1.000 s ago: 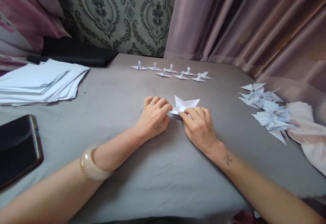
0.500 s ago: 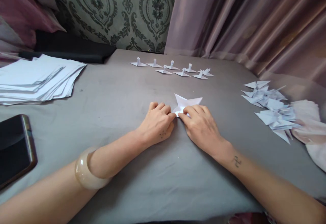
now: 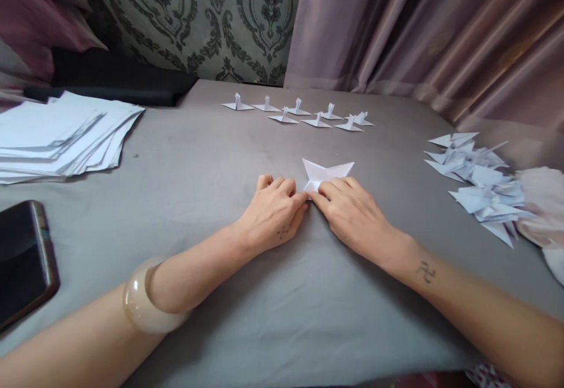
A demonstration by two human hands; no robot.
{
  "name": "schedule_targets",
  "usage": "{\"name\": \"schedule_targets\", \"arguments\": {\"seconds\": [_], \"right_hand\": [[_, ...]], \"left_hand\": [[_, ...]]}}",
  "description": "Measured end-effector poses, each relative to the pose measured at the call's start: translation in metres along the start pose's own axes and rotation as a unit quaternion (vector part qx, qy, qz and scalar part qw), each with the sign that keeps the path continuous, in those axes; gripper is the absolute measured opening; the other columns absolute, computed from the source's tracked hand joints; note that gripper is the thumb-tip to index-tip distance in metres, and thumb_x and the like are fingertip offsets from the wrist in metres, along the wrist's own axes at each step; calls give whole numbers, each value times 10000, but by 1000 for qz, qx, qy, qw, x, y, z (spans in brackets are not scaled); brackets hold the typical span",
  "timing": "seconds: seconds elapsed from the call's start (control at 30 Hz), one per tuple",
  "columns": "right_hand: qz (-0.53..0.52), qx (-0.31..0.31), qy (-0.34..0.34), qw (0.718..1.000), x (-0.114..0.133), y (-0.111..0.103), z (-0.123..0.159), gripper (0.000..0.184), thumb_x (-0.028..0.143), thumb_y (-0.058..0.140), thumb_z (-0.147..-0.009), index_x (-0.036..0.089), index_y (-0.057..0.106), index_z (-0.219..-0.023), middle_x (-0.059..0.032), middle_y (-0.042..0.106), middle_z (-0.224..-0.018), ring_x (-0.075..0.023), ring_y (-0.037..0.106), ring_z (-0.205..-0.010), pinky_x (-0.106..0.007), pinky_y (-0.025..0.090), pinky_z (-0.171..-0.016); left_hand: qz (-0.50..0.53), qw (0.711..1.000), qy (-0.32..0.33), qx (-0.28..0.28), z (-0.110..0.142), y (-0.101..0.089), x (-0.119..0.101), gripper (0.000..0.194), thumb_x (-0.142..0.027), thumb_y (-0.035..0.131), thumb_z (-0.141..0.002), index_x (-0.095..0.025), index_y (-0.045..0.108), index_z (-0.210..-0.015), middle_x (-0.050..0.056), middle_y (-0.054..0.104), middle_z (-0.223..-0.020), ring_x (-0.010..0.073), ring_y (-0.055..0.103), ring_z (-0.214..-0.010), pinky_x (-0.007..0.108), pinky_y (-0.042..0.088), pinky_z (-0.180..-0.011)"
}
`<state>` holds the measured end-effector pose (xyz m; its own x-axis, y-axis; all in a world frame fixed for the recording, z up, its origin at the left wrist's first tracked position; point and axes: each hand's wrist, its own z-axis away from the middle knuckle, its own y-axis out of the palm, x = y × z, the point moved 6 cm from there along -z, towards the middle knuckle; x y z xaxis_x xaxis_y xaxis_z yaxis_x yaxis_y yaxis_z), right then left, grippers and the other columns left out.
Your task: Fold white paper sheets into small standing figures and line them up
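A white folded paper piece [image 3: 324,174] with two pointed wings spread at the back lies on the grey cloth in front of me. My left hand [image 3: 278,208] is closed, its thumb and finger pinching the paper's near left corner. My right hand [image 3: 352,208] covers the paper's right side, fingers curled over it and thumb pressed at the near edge beside the left thumb. The fold under both thumbs is mostly hidden by the fingers.
Several small folded paper figures [image 3: 318,120] stand in two rows farther back. At the right lies a heap of folded paper pieces [image 3: 489,185] beside a pale cloth [image 3: 544,200]. Leftward are a stack of white sheets [image 3: 66,123], a phone [image 3: 22,261] and black fabric [image 3: 118,79].
My right thumb has moved left along the near edge, so the two thumbs now nearly meet. The view has shifted slightly; both hands stay on the paper.
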<state>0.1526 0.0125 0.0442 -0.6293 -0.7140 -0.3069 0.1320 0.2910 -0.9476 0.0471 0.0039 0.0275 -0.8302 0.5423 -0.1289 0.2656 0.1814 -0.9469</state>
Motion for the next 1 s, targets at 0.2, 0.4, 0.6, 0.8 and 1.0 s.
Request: {"name": "schedule_targets", "arguments": {"seconds": [0.2, 0.4, 0.6, 0.8, 1.0], "right_hand": [[-41, 10, -15, 999, -2, -6, -1, 231, 70, 472, -893, 165, 671, -825, -71, 653, -826, -212, 521, -820, -347, 330, -798], [-129, 48, 48, 989, -22, 2, 1, 266, 196, 456, -955, 179, 665, -791, -43, 651, -799, -184, 559, -815, -334, 340, -780], [-176, 117, 90, 973, -32, 0, -12, 248, 164, 472, -911, 201, 676, -775, -35, 679, -777, -173, 590, -787, -317, 342, -720], [-202, 172, 150, 952, -43, -1, -22, 263, 184, 489, -844, 210, 643, -633, -14, 631, -627, -136, 506, -564, -303, 273, -559], [-198, 226, 152, 942, -46, 1, -29, 241, 244, 461, -826, 220, 684, -738, -28, 654, -700, -141, 501, -575, -283, 278, -570]], "left_hand": [[42, 999, -15, -9, 1, 0, 4, 298, -307, 438, -971, -204, 702, -877, 51, 621, -841, 186, 543, -787, 397, 280, -797], [128, 987, -94, -1, -1, 4, 14, 222, -266, 504, -947, -217, 700, -856, 6, 670, -869, 159, 595, -801, 383, 270, -814], [157, 978, -134, 11, -4, 5, 18, 233, -220, 486, -936, -201, 696, -837, 16, 677, -866, 159, 608, -782, 377, 293, -809], [148, 977, -150, 28, -5, 9, 18, 229, -234, 465, -937, -183, 669, -846, 32, 660, -857, 165, 588, -759, 371, 304, -791], [147, 974, -166, 43, -7, 11, 17, 238, -238, 439, -933, -175, 648, -839, 34, 635, -833, 163, 573, -748, 358, 301, -777]]}}
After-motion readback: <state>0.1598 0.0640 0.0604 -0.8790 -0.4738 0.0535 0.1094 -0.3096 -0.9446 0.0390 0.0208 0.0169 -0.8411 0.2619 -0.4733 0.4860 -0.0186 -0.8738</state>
